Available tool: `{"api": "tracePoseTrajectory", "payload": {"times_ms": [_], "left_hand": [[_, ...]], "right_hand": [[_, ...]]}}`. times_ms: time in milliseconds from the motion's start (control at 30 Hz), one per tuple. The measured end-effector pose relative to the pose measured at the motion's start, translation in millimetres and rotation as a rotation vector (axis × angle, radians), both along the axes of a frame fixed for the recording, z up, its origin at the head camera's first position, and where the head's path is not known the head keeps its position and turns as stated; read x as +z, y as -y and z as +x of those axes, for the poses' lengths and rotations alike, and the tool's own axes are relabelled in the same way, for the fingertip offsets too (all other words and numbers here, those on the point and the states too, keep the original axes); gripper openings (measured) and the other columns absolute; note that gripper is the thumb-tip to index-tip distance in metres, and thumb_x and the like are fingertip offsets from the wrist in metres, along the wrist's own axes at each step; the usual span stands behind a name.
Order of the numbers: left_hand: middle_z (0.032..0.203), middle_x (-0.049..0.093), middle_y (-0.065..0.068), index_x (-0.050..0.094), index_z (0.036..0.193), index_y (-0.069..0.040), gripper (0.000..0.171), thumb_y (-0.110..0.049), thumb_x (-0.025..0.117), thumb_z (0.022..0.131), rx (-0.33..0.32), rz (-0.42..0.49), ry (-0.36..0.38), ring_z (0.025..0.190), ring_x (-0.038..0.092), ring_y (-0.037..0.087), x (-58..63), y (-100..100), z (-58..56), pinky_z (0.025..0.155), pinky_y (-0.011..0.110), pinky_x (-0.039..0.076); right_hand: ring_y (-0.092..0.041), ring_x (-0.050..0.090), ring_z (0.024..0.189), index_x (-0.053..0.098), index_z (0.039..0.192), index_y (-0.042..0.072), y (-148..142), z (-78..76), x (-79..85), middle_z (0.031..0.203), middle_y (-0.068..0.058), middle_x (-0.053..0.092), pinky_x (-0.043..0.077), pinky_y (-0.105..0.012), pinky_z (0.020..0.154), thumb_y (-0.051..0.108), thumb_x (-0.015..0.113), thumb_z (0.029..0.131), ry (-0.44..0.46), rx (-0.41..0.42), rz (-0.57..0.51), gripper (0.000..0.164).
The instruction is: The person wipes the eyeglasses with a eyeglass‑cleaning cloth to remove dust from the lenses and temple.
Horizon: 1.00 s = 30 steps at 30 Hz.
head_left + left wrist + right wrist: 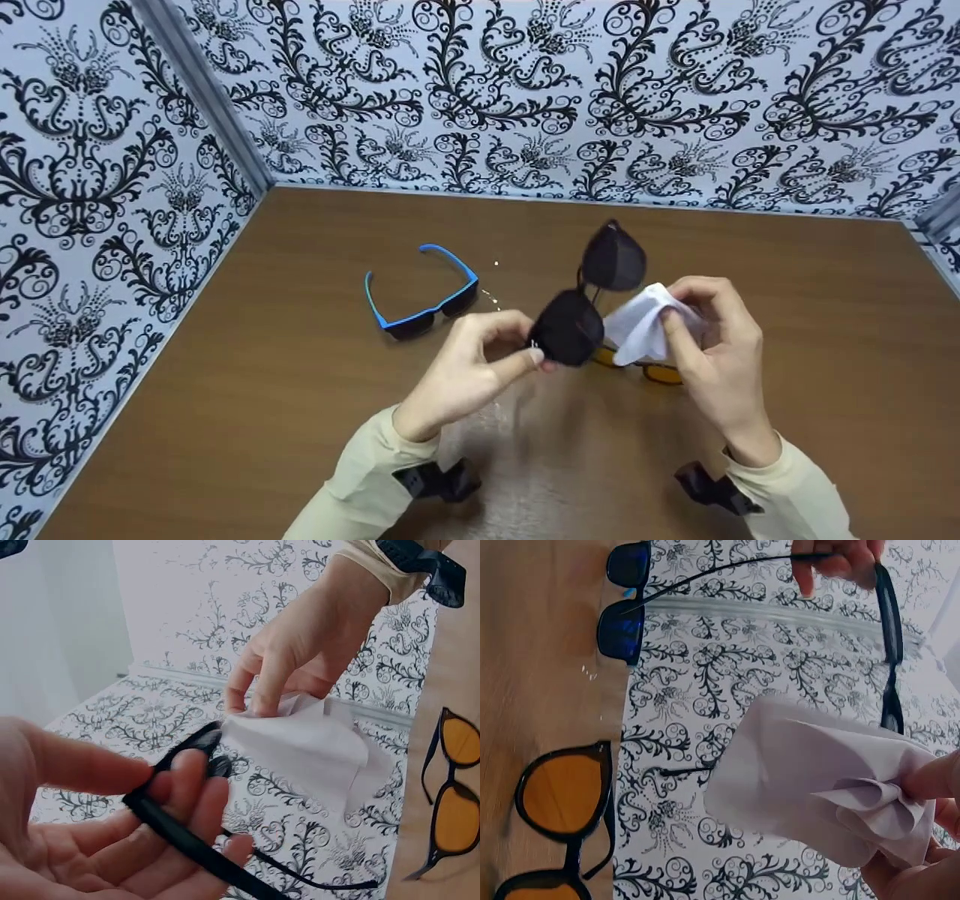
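My left hand (476, 367) pinches a pair of black sunglasses (568, 330) by one end of the frame, holding them tilted in the air above the table. In the left wrist view the thumb and fingers grip them near a hinge, and one temple arm (202, 851) runs across the fingers. My right hand (720, 352) pinches a bunched white cloth (637, 330) just beside the sunglasses. In the right wrist view the cloth (802, 772) hangs spread out and covers part of the frame. Whether cloth and lens touch, I cannot tell.
Blue-framed sunglasses (424, 311) lie on the brown table (300, 405) to the left. Black glasses with orange lenses (663, 373) lie behind the right hand, partly covered by it and the cloth. A patterned wall (510, 97) borders the table's far side.
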<state>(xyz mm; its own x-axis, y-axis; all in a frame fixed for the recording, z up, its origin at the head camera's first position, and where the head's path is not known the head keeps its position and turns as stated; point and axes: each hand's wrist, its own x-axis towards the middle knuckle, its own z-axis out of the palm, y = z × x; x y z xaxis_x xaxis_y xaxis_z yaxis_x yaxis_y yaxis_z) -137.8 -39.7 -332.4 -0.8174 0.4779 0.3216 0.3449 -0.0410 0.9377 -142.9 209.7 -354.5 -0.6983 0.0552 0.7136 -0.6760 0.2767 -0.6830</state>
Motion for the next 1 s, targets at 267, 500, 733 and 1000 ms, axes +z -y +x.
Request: {"api": "tracePoseTrajectory", "payload": {"times_ms": [267, 500, 733, 1000], "left_hand": [[0.078, 0.066, 0.011, 0.060, 0.092, 0.008, 0.008, 0.004, 0.053, 0.090, 0.003, 0.016, 0.049, 0.072, 0.063, 0.016, -2.6, -8, 1.8, 0.069, 0.031, 0.050], [0.081, 0.061, 0.007, 0.055, 0.095, 0.004, 0.009, 0.002, 0.046, 0.094, -0.014, -0.041, 0.022, 0.077, 0.062, 0.030, -5.8, -11, 5.3, 0.075, 0.031, 0.051], [0.085, 0.062, 0.009, 0.053, 0.103, 0.004, 0.016, 0.006, 0.041, 0.094, 0.019, -0.074, -0.046, 0.079, 0.061, 0.016, -11.4, -17, 4.7, 0.077, 0.029, 0.053], [0.083, 0.064, 0.014, 0.058, 0.101, 0.007, 0.017, 0.006, 0.041, 0.096, 0.084, -0.101, -0.019, 0.077, 0.066, 0.023, -21.5, -25, 3.0, 0.072, 0.029, 0.056]], "right_hand": [[-0.020, 0.059, 0.086, 0.054, 0.097, -0.017, 21, 13.0, -4.0, 0.097, -0.018, 0.056, 0.051, -0.021, 0.070, -0.028, 0.052, 0.077, -0.025, 0.156, -0.070, 0.023], [-0.024, 0.057, 0.092, 0.049, 0.095, -0.018, 34, 18.6, -4.0, 0.098, -0.015, 0.055, 0.049, -0.027, 0.084, -0.028, 0.049, 0.078, 0.005, 0.224, -0.196, 0.020], [-0.027, 0.054, 0.095, 0.048, 0.095, -0.021, 39, 21.0, -0.8, 0.099, -0.017, 0.055, 0.048, -0.029, 0.086, -0.028, 0.049, 0.077, -0.069, 0.282, -0.259, 0.019], [-0.024, 0.055, 0.092, 0.051, 0.093, -0.018, 42, 21.0, -3.3, 0.097, -0.016, 0.056, 0.049, -0.025, 0.080, -0.030, 0.051, 0.073, -0.114, 0.211, -0.158, 0.023]]}}
